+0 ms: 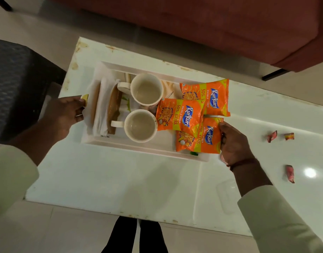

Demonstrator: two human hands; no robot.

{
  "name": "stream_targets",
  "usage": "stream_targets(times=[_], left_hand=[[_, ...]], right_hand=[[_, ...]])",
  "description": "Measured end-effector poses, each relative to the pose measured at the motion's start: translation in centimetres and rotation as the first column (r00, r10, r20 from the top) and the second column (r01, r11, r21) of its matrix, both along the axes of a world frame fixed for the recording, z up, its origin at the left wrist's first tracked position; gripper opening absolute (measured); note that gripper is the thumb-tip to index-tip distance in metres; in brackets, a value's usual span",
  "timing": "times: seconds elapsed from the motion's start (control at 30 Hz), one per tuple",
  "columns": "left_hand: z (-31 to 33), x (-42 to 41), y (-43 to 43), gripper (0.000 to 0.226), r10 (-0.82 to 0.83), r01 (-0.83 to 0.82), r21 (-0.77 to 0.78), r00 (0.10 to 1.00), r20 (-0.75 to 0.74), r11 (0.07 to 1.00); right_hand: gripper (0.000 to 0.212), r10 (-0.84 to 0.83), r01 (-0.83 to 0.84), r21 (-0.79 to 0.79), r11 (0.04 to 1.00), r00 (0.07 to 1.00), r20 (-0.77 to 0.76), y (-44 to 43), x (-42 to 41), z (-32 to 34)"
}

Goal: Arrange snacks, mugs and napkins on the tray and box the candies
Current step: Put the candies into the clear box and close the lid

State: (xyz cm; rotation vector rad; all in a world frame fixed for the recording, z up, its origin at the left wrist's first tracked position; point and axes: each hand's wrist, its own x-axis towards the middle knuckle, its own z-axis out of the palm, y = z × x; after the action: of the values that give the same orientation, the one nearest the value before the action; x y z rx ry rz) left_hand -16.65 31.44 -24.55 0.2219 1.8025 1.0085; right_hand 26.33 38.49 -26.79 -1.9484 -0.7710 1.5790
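Note:
A white tray (138, 146) lies on the white table (120, 179). On it stand two white mugs, one farther (146, 89) and one nearer (140, 126). White napkins in a wooden holder (104, 106) fill its left end. Three orange snack packets lie at its right end: a far one (211, 95), a middle one (179, 115) and a near one (202, 137). My left hand (65, 112) grips the tray's left edge. My right hand (232, 141) grips its right edge, touching the near packet. Three wrapped candies lie on the table to the right: (272, 136), (289, 136), (290, 173).
A red sofa (211, 24) runs along the far side of the table. A dark woven seat (14, 84) stands to the left. My legs (135, 236) are at the table's near edge. No candy box is in view.

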Motion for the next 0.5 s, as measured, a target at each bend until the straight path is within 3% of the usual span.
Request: stream_targets(times=[0.23, 0.5], left_hand=[[-1.7, -0.7, 1.2, 0.032, 0.015, -0.016, -0.082, 1.0, -0.012, 0.997], [-2.9, -1.6, 0.9, 0.028, 0.014, -0.015, -0.087, 1.0, -0.007, 0.996]], right_hand=[[0.033, -0.011, 0.012, -0.005, 1.0, 0.998, 0.058, -0.4, -0.9, -0.9], [0.037, -0.075, 0.077, -0.023, 0.997, 0.993, 0.086, -1.2, -1.9, -1.2]])
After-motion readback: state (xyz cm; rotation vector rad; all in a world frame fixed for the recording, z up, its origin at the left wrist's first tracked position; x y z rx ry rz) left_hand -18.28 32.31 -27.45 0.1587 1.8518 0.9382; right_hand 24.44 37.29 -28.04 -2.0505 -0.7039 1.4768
